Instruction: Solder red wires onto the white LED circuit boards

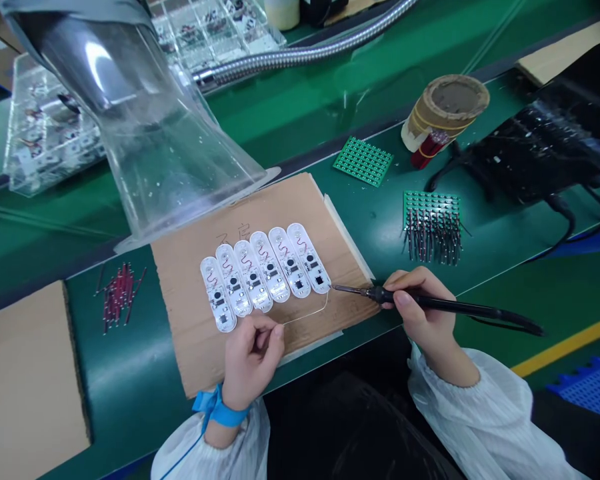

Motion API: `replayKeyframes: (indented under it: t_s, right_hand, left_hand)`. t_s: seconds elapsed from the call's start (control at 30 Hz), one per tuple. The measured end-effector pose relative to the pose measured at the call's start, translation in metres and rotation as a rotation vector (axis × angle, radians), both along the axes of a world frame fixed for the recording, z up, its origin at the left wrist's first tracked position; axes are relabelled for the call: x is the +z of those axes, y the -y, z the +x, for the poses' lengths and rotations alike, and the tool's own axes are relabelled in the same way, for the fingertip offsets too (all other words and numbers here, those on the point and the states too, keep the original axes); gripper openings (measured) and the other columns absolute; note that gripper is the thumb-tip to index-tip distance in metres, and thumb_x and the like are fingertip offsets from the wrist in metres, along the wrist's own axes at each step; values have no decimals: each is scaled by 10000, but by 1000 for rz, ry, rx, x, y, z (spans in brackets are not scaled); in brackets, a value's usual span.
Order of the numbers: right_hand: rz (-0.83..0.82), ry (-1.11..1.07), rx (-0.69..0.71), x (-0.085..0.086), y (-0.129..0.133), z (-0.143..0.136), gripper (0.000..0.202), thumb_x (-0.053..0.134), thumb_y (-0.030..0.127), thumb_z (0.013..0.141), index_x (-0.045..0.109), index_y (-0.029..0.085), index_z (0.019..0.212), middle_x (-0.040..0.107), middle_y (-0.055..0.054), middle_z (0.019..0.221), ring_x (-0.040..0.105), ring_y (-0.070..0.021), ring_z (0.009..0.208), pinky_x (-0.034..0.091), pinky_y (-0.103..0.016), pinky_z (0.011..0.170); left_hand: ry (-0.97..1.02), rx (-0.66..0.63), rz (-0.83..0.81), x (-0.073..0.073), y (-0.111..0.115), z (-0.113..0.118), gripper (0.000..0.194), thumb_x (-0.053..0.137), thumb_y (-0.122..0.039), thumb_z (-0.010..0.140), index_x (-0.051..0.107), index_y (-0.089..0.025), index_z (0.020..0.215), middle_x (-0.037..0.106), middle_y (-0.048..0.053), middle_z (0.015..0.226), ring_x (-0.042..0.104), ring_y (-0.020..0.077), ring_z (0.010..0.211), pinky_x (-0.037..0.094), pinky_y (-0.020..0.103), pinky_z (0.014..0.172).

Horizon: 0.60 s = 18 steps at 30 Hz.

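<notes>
Right hand (425, 313): fingers closed round the handle of a black soldering iron (460, 305), thumb on the near side; far fingers partly hidden behind it. Left hand (253, 357): thumb and forefinger pinched together on a thin solder wire (307, 315), other fingers curled in, tips not visible. Wire bends up to the iron's tip at the lower end of the rightmost board; tip is probably touching, too small to be sure.

Six white oval boards (270, 267) side by side on a cardboard sheet (200, 363), left hand just below the row. Fine red wires and dark chips on them, markings unreadable. Handwriting above the row, partly covered by the boards.

Clear hood (180, 173) stands over the sheet's far edge, its top cut off by the frame; parts behind it blurred through the plastic. Metal hose (305, 59) runs out of frame at top. Parts tray (55, 127) at far left, contents a jumble. Red wire bundle (120, 300) left of the sheet. Green panel (363, 161) beyond the sheet; nearer panel (433, 203) half hidden under dark leads. Both forearms cut off at the bottom.
</notes>
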State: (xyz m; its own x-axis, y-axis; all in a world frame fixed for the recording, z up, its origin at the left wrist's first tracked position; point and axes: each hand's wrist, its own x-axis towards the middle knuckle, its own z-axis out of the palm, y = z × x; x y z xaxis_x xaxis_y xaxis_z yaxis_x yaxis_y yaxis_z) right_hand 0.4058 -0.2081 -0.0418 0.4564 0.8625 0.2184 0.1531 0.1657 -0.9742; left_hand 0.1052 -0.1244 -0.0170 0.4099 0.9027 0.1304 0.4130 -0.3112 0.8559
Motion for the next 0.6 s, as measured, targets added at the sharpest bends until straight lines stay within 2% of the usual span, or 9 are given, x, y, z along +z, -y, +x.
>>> replayKeyframes:
  t_s: [0.37, 0.6]
  right_hand:
    - [29, -65, 14, 0, 0, 1, 111, 749, 373, 1068, 747, 275, 1016, 692, -13, 764, 653, -182, 626, 525, -332, 556]
    - [-4, -34, 80, 3, -1, 1, 124, 758, 365, 1069, 744, 253, 1018, 699, -11, 786, 639, -162, 618, 499, -303, 556]
  left_hand:
    - [-26, -1, 0, -3, 0, -2, 133, 676, -173, 1028, 624, -220, 914, 468, -80, 674, 433, 91, 555, 381, 199, 552]
    - [-47, -14, 37, -2, -1, -1, 153, 681, -144, 1024, 613, -225, 912, 426, -95, 671, 428, 82, 548, 373, 181, 542]
